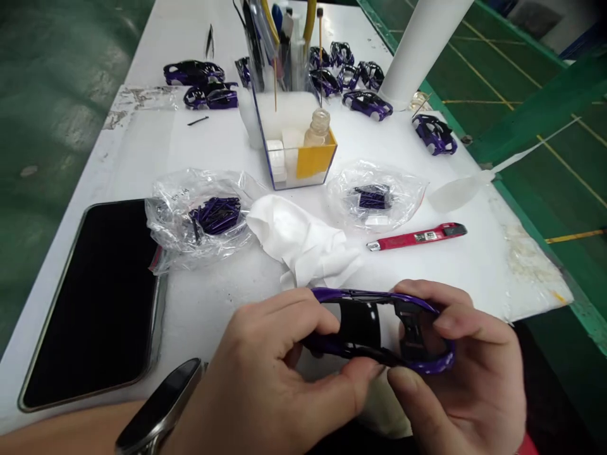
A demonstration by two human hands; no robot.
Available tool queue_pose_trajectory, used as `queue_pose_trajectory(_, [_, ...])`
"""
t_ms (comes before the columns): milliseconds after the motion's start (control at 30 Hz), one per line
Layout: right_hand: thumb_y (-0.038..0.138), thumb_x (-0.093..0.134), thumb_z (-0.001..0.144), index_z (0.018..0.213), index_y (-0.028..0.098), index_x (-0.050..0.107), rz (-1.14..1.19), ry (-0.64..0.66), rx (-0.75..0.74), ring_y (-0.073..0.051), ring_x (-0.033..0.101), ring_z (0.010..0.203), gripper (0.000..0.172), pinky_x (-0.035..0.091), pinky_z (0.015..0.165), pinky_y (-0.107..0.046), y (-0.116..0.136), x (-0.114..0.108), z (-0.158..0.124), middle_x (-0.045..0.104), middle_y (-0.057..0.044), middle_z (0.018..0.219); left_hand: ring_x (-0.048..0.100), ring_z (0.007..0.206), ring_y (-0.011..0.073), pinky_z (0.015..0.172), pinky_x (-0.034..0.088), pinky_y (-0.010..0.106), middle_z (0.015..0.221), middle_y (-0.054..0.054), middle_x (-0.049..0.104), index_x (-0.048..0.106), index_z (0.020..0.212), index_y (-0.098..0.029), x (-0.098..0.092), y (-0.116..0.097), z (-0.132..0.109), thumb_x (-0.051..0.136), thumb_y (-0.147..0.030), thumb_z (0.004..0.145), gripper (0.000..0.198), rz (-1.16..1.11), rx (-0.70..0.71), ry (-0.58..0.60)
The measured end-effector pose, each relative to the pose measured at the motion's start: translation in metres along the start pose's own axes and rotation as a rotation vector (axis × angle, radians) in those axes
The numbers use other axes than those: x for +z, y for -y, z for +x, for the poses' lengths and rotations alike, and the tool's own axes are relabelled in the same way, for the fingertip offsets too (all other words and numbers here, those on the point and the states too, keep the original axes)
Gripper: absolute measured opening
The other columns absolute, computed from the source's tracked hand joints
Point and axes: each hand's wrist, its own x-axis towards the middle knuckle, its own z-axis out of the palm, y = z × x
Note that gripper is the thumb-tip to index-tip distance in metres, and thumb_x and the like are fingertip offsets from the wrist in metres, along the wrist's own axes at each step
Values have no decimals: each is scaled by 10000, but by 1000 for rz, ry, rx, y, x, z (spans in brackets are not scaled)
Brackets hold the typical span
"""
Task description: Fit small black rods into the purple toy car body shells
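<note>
You grip purple-and-black toy car shell (pixel 360 325) with both hands, just below white cloth (pixel 298 237). Left hand (pixel 256 373) closed on shell's near side, right hand (pixel 459 360) curled round its end. Red utility knife (pixel 417 237) lies right of cloth, untouched.

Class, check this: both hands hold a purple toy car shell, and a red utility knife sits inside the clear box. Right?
No: the red utility knife lies on the white table, outside the clear box, as the head view shows. The left hand and right hand do hold the purple toy car shell.
</note>
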Motion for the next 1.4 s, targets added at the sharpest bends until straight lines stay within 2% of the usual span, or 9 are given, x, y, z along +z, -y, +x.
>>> queue_pose_trajectory(100, [144,597,823,1182,275,436,69,30,50,-284,596,1152,415,632,775,-382,6,7,1,460,-105,1192,553,538,115,452,442,208,610,-28,627,641,623,-199,-2,-4,0,699,-213,705,102,-82,-74,45])
queue_pose_trajectory(233, [151,557,857,1188,293,438,140,7,46,-328,598,1165,379,611,837,-504,10,15,0,431,-93,1197,493,524,104,443,403,192,588,-29,579,617,617,-193,-5,-6,2,710,-261,699,141,-130,-126,62])
queue_pose_trajectory(433, [95,480,896,1241,252,433,197,53,-2,-241,567,1184,382,554,979,-457,6,14,-1,376,-90,1238,340,469,45,410,300,126,524,-83,421,541,610,-177,-8,-7,4,734,-288,706,243,-278,-266,148])
queue_pose_trajectory(900, [165,497,953,1119,238,454,344,-6,58,-195,543,1157,187,515,1002,-373,9,28,0,422,-57,1187,316,491,50,413,257,137,521,-79,408,539,599,-161,-10,-4,7,780,-405,692,356,-368,-384,186])
queue_pose_trajectory(1100, [163,500,951,1110,253,453,356,-16,77,-186,551,1150,189,524,993,-358,8,29,1,428,-47,1184,316,502,49,421,254,133,533,-76,408,518,607,-163,-10,-1,5,781,-422,687,378,-410,-415,188])
queue_pose_trajectory(1200, [219,511,959,1180,262,463,223,53,67,-209,554,1161,230,517,992,-380,9,21,-1,472,-61,1213,328,517,57,439,271,138,547,-68,423,508,617,-167,-10,0,5,772,-444,684,388,-453,-431,215])
queue_pose_trajectory(1300, [307,537,950,1405,242,389,-11,193,-44,-301,458,1333,482,426,1100,-504,5,-1,2,442,-130,1423,338,521,71,449,271,158,542,-61,417,502,604,-173,-8,4,5,754,-501,664,418,-429,-452,223])
queue_pose_trajectory(1333, [347,543,940,1444,246,362,-113,169,-112,-330,419,1376,545,389,1127,-548,1,-15,7,410,-135,1479,341,521,76,451,267,165,538,-59,410,501,595,-175,-7,6,5,746,-523,655,429,-397,-464,217])
queue_pose_trajectory(1400, [441,544,913,1432,280,383,-345,-58,-252,-350,416,1389,567,358,1139,-588,-10,-55,22,419,-108,1497,339,523,83,465,258,179,533,-58,387,494,573,-177,-4,9,5,735,-550,630,448,-312,-479,197])
